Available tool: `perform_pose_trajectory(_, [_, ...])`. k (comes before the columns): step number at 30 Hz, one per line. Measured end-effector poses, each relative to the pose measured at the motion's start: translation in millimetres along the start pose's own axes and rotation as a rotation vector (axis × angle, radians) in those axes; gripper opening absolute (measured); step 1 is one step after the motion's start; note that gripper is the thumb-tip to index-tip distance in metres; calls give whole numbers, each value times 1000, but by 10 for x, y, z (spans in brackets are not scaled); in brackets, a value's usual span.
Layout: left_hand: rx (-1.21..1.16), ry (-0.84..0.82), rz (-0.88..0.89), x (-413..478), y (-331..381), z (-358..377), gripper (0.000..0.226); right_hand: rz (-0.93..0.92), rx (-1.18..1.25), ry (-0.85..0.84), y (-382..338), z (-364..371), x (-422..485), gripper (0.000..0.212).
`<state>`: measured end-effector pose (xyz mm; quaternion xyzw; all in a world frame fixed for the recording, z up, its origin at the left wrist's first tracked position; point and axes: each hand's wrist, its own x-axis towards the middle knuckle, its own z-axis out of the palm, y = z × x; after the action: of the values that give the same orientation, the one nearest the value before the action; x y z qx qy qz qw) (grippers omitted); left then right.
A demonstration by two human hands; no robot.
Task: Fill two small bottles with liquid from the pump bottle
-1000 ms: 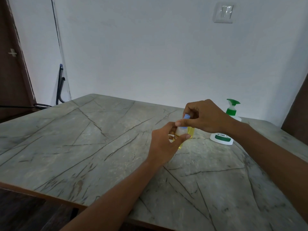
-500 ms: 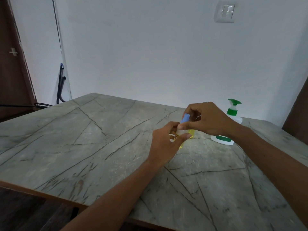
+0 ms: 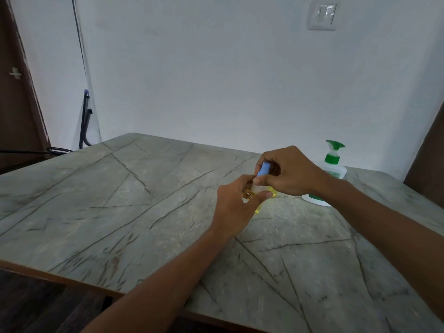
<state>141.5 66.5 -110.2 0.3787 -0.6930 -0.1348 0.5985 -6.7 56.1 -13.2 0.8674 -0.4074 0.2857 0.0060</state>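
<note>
My left hand (image 3: 236, 207) grips a small clear bottle (image 3: 259, 190) with yellow liquid low inside it, held just above the grey stone table (image 3: 125, 212). My right hand (image 3: 292, 170) pinches the bottle's blue cap (image 3: 263, 169) at the top; whether the cap sits on the neck or is off it I cannot tell. More yellow shows just right of the bottle (image 3: 273, 193), partly hidden by my fingers. The white pump bottle (image 3: 332, 169) with a green pump head stands behind my right wrist, which hides its lower part.
A white wall with a light switch (image 3: 323, 15) rises behind the table. A dark stand and cable (image 3: 85, 121) lean in the far left corner beside a brown door (image 3: 16, 92). The table's front edge (image 3: 60, 277) runs along the lower left.
Both hands stay on the small bottle. The blue cap between my right fingers has tilted and shows more than a second ago; my right hand has shifted slightly around it.
</note>
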Motion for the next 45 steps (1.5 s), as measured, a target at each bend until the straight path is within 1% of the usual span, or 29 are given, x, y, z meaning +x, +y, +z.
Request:
perform_pose_trajectory(4, [2,3,-5,6,-24,-13,38,56,36,81,-46,61,-13,19])
perform_pose_trajectory(9, [-30,7,-67,22,-4,-43,35,132,54,130,-68,48,-99,32])
perform_pose_trajectory(13, [-56,75,-158,84,8,-72,39,251,267,264,33,64,-391,34])
perform_pose_trajectory(16, [-51,127,-215,198,-15,-90,39,325,326,314,155,107,-592,37])
perform_pose_trajectory(20, [24,130,-258,489,-52,-53,36,368,322,323,300,148,-744,39])
perform_pose_trajectory(24, [80,124,-312,755,-181,87,35,371,266,344,412,216,-821,38])
perform_pose_trajectory(29, [182,108,-333,799,-443,230,26,370,263,341,507,302,-908,46])
perform_pose_trajectory(34, [230,88,-366,762,-650,213,30,378,210,342,576,321,-943,32])
perform_pose_trajectory(41, [246,72,-388,717,-784,188,40,368,189,299,561,338,-938,33])
perform_pose_trajectory(45, [258,48,-373,678,-817,194,44,382,181,263,530,378,-947,28])
